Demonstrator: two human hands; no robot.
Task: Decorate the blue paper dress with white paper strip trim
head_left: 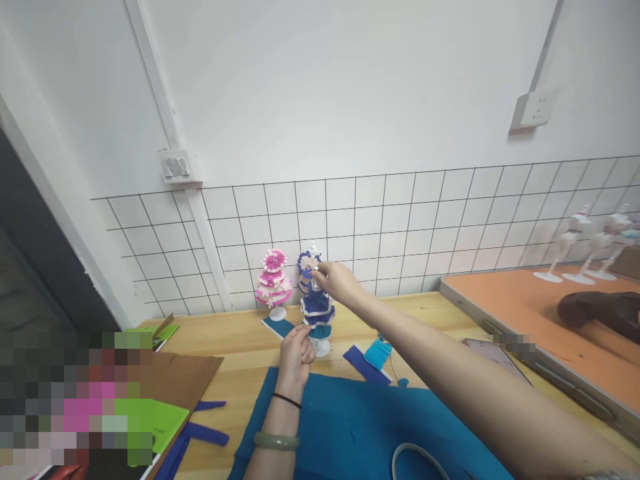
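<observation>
A small doll figure in a blue layered dress (317, 308) stands on a white base on the wooden table (240, 340). My left hand (296, 355) is closed around its lower stem, just under the skirt. My right hand (339, 280) pinches a small pale flower piece (307, 263) at the blue hat on top. A matching pink-dressed figure (273, 283) stands just to the left, against the tiled wall.
A teal cloth (350, 427) lies under my arms, with blue strips (200, 437) and a folded teal piece (377, 353) nearby. Brown card and green paper (155, 417) lie at the left. An orange board (555, 320) at the right carries several white-based figures (575, 250).
</observation>
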